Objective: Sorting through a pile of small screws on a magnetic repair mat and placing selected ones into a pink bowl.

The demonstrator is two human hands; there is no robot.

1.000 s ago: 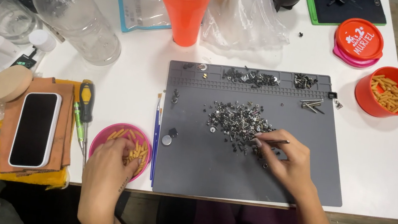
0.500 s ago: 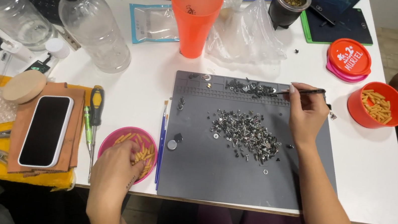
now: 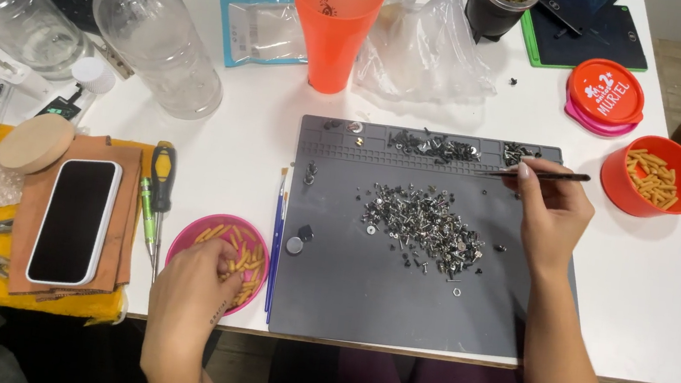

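My right hand (image 3: 552, 211) holds black tweezers (image 3: 533, 174) with the tips pointing left, near the sorted screws in the top compartments of the grey work mat (image 3: 346, 287). A pile of small metal screws (image 3: 426, 222) lies in the middle of the mat, left of that hand. My left hand (image 3: 192, 286) rests on the near rim of a pink bowl (image 3: 183, 241) of orange snack sticks, fingers curled into the snacks.
An orange cup (image 3: 334, 17), two clear bottles (image 3: 156, 35), crumpled plastic bags and a dark cup stand behind the mat. An orange bowl of snacks (image 3: 652, 176) and an orange lid (image 3: 605, 92) sit at right. Phone (image 3: 75, 220), screwdrivers (image 3: 159, 187) and a wooden disc lie at left.
My right hand has lifted the tweezers from the screw pile up to the mat's top right compartments. My left hand stays at the pink bowl. The camera has shifted slightly.
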